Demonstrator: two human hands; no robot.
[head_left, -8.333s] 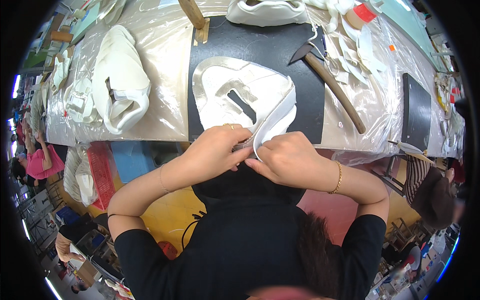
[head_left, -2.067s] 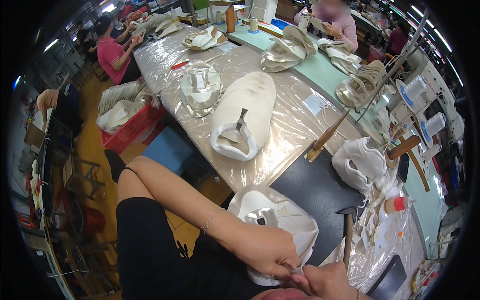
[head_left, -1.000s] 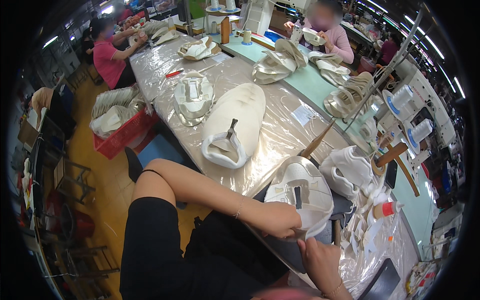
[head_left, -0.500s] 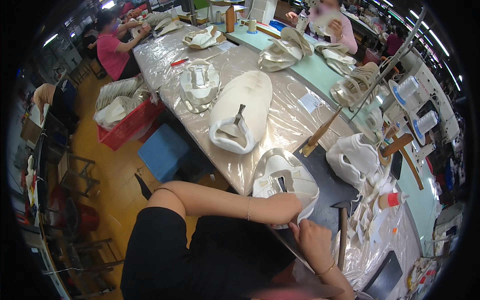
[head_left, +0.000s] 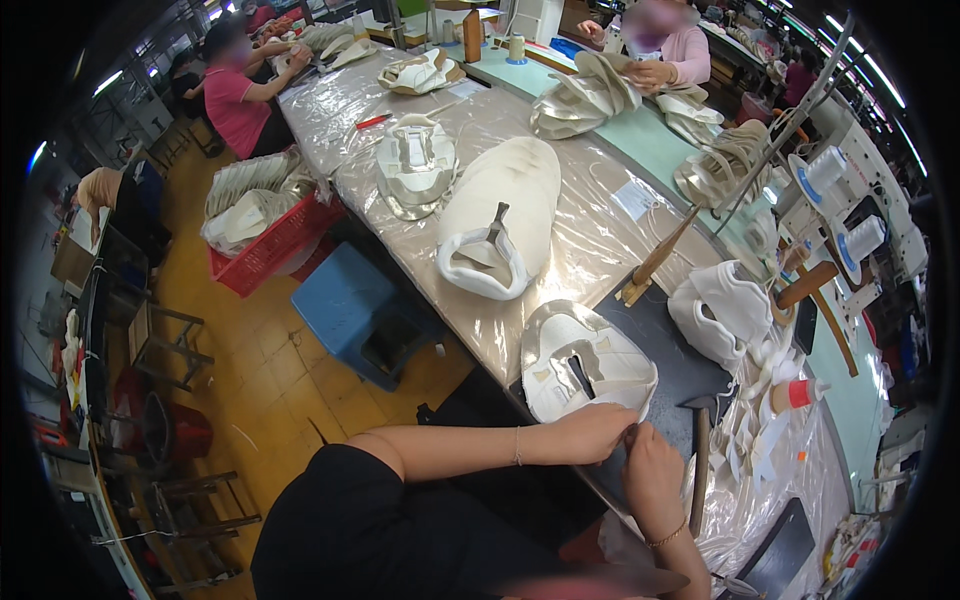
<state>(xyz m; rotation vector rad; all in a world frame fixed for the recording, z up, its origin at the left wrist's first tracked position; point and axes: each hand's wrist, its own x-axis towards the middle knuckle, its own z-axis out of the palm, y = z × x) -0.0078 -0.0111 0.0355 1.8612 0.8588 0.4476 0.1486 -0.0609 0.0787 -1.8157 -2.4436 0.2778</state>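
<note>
Upper: white, with a dark slot, at the counter's (head_left: 590, 215) near edge; the upper (head_left: 612, 372) lies flat over the left part of the mat (head_left: 690, 365).
Axis: runs slantwise from far left to near right, the near-right end meeting the hands; from them the upper lies beyond and leftward.
Left hand (head_left: 600, 432): nearer, against the upper's near edge, fingers curled; its back hides what the tips have hold of.
Right hand (head_left: 655, 475): fingers bent in, tips up against the left's; cannot tell whether it has hold of the upper.
Hammer (head_left: 702, 450): just right of the right hand, handle toward the near edge.
Second upper (head_left: 720, 315): at the mat's far side.
Stack (head_left: 510, 205): farther left on the counter.
Scraps (head_left: 765, 430): right of the hammer, beside a bottle (head_left: 795, 395).
</note>
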